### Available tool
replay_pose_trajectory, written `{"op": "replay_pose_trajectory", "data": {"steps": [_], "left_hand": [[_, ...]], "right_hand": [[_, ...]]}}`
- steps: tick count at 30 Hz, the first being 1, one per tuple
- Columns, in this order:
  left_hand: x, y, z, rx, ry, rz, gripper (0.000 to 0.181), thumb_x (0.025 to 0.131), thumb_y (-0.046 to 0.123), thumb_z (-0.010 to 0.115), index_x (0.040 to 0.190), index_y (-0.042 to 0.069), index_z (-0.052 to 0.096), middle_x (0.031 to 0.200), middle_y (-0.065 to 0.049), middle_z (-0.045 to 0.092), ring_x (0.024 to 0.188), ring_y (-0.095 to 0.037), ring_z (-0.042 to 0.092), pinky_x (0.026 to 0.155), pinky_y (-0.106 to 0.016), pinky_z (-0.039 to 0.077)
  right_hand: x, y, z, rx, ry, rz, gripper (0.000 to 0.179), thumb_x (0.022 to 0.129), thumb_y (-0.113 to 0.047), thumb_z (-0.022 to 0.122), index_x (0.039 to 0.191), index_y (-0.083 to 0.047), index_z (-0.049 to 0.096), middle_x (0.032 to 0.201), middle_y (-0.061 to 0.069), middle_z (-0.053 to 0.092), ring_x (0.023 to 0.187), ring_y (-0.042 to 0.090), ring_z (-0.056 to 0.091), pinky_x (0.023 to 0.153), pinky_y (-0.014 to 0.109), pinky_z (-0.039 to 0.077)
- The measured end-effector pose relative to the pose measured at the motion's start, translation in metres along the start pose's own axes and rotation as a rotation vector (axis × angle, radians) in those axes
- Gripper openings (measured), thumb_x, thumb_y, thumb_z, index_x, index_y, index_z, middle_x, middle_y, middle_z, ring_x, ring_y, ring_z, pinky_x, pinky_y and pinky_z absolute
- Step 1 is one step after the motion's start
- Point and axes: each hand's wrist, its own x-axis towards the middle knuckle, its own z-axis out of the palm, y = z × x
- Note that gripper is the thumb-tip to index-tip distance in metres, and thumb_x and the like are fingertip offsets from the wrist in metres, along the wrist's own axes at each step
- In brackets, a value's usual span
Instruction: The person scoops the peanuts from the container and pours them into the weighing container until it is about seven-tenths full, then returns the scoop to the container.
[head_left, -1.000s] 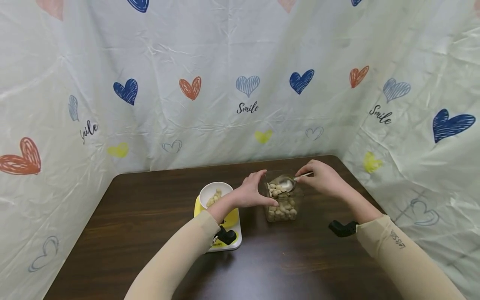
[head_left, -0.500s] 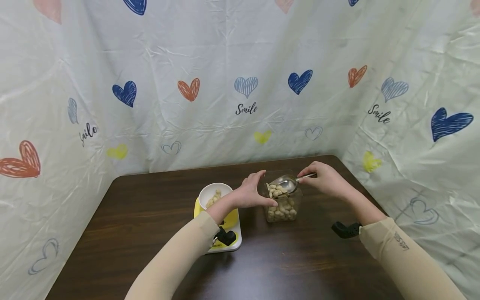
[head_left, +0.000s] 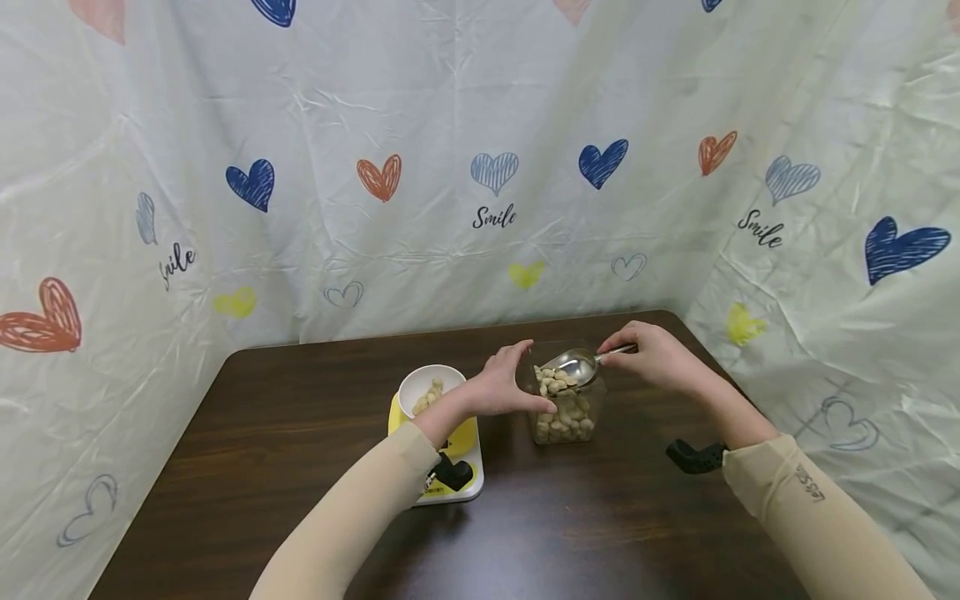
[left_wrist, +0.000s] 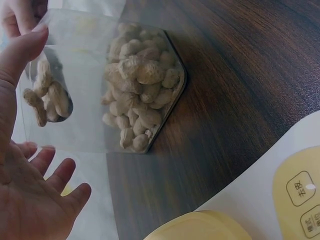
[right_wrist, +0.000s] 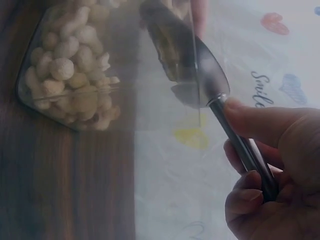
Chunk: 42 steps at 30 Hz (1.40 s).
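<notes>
A clear square-sided container (head_left: pixel 565 421) holds a pile of unshelled peanuts (left_wrist: pixel 137 82) in its lower part. My left hand (head_left: pixel 504 385) spans its upper left side, thumb at the near rim and fingers toward the far side. Inside the container's mouth, above the pile, sits a metal scoop (head_left: pixel 579 367). Several peanuts (left_wrist: pixel 50 92) lie in its bowl in the left wrist view. From the right, my right hand (head_left: pixel 652 357) grips the scoop's handle (right_wrist: pixel 239 139) between thumb and curled fingers.
Left of the container, a white bowl (head_left: pixel 408 390) with some peanuts (head_left: pixel 429 395) stands on a yellow and white kitchen scale (head_left: pixel 468 467), partly behind the left forearm. The dark wooden table (head_left: pixel 300 433) ends at a heart-printed curtain (head_left: pixel 420 108) at the back and sides.
The scoop has tilted and drawn slightly to the right in the container's mouth. My right hand has shifted a little right with it; the left hand and the container stay put.
</notes>
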Motion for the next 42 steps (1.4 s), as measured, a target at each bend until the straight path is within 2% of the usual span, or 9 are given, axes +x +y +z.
{"op": "replay_pose_trajectory", "data": {"steps": [7, 12, 19, 30, 42], "left_hand": [[0.0, 0.0, 0.001, 0.001, -0.007, -0.009, 0.117, 0.076, 0.06, 0.084, 0.165, 0.023, 0.018, 0.161, -0.009, 0.029, 0.15, -0.034, 0.022, 0.116, -0.051, 0.028], [-0.001, 0.003, 0.0, 0.008, 0.002, -0.015, 0.117, 0.076, 0.06, 0.084, 0.164, 0.022, 0.019, 0.16, -0.009, 0.03, 0.148, -0.035, 0.024, 0.115, -0.05, 0.031], [0.0, 0.002, 0.001, 0.012, 0.009, -0.017, 0.116, 0.076, 0.06, 0.085, 0.164, 0.022, 0.02, 0.16, -0.009, 0.03, 0.148, -0.035, 0.025, 0.115, -0.049, 0.031], [0.0, 0.002, 0.0, 0.008, -0.01, -0.019, 0.116, 0.077, 0.06, 0.083, 0.165, 0.021, 0.018, 0.163, -0.008, 0.026, 0.152, -0.033, 0.019, 0.119, -0.051, 0.024], [-0.003, 0.003, -0.001, -0.002, -0.018, -0.021, 0.117, 0.077, 0.062, 0.083, 0.165, 0.024, 0.017, 0.163, -0.006, 0.026, 0.152, -0.034, 0.018, 0.116, -0.052, 0.028]], "right_hand": [[-0.006, -0.005, -0.009, 0.006, -0.043, 0.015, 0.025, 0.098, -0.03, 0.072, 0.115, -0.013, 0.077, 0.117, 0.006, 0.067, 0.104, 0.024, 0.062, 0.083, 0.043, 0.051], [-0.006, -0.006, -0.006, 0.013, -0.075, 0.019, 0.023, 0.097, -0.03, 0.074, 0.112, -0.012, 0.077, 0.114, 0.005, 0.069, 0.101, 0.023, 0.062, 0.08, 0.041, 0.05], [-0.006, -0.004, -0.002, 0.023, -0.062, 0.021, 0.022, 0.096, -0.029, 0.075, 0.109, -0.012, 0.078, 0.112, 0.005, 0.07, 0.103, 0.024, 0.063, 0.081, 0.042, 0.051], [-0.009, -0.011, -0.013, -0.003, -0.056, 0.05, 0.022, 0.098, -0.031, 0.071, 0.112, -0.015, 0.078, 0.117, 0.005, 0.07, 0.103, 0.024, 0.064, 0.081, 0.042, 0.05], [-0.013, -0.004, -0.023, 0.002, -0.013, 0.035, 0.024, 0.097, -0.032, 0.073, 0.111, -0.013, 0.079, 0.115, 0.007, 0.071, 0.095, 0.022, 0.064, 0.076, 0.039, 0.05]]}}
